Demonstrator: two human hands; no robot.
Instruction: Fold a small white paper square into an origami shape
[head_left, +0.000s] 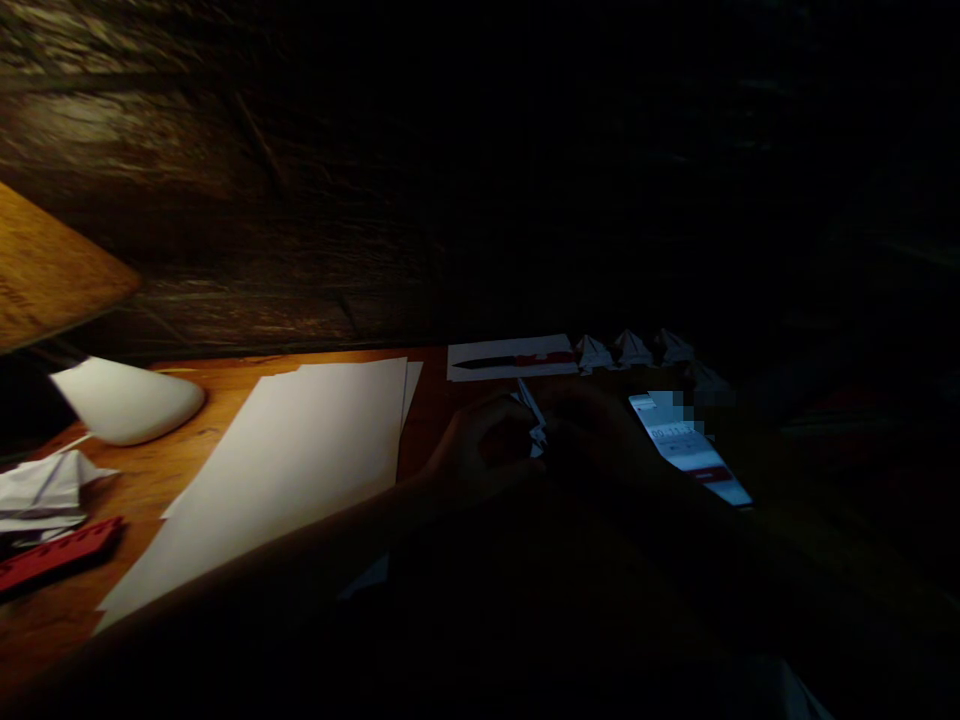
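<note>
Between my hands is a small piece of folded white paper (536, 428), standing on edge with several creases. My left hand (476, 445) is closed on it, thumb below and fingers above. From the other side my right hand (600, 430) grips the same folded paper, though its fingers are mostly lost in shadow. Beyond my hands a knife (514, 360) with a dark blade and red handle lies on a white paper strip (469, 350). Several folded paper shapes (634, 348) stand in a row to its right.
A stack of white sheets (300, 460) lies left of my hands. A lit phone (690, 450) rests at the right. A lamp (127, 400), a folded paper piece (45, 490) and a red ridged object (64, 555) occupy the left. A dark wall rises behind the wooden table (431, 400).
</note>
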